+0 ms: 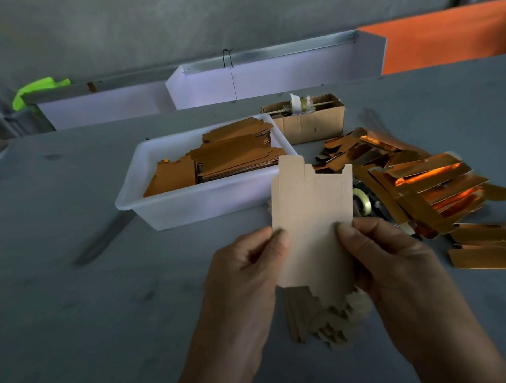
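1. Both thumbs press on the front of a flat, pale brown die-cut cardboard blank: the left hand pinches its lower left edge and the right hand pinches its lower right edge, with the fingers curled behind it
2. This blank is held upright above the grey table, over the middle of the near edge, with its notched tabs pointing up
3. Directly under it, a fanned stack of similar pale cardboard blanks lies flat on the table between the two wrists
4. Just behind the held blank, partly hidden by it, is a roll of clear tape
5. Further in, towards the table's middle, a white rectangular plastic tub holds layers of flat orange-brown card pieces
6. Towards the right edge spreads a loose heap of shiny gold folded cartons
7. A small open brown cardboard box sits behind the tub, near the far edge
8. Along that far edge stand white panels, with an orange board at the far right corner and a bright green object at the far left
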The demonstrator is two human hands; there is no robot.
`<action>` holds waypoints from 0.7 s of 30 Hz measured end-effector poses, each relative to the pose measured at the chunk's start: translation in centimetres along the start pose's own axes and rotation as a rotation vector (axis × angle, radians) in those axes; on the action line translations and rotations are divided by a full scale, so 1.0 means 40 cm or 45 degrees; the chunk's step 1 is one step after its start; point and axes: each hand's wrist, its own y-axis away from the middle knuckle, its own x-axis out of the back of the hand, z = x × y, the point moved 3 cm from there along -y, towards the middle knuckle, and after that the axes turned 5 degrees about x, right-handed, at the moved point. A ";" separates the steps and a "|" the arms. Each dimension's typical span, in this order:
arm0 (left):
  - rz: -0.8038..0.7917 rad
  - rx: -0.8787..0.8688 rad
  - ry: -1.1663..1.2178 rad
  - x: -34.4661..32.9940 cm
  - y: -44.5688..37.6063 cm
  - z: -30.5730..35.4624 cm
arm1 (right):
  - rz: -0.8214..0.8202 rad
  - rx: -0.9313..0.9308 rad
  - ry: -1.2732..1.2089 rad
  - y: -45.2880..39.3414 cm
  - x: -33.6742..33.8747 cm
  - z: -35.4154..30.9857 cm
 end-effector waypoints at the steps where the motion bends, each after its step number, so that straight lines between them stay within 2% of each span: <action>1: 0.027 -0.010 -0.015 -0.001 -0.004 0.005 | -0.003 0.009 0.009 -0.004 -0.002 -0.001; 11: -0.067 -0.034 -0.038 -0.013 -0.009 0.027 | -0.017 0.072 0.024 -0.007 0.011 -0.019; 17: -0.161 0.041 0.018 -0.018 -0.009 0.024 | -0.004 0.094 0.056 0.003 0.019 -0.019; 21: -0.138 0.082 0.008 -0.016 -0.009 0.019 | 0.035 0.130 0.079 0.005 0.022 -0.025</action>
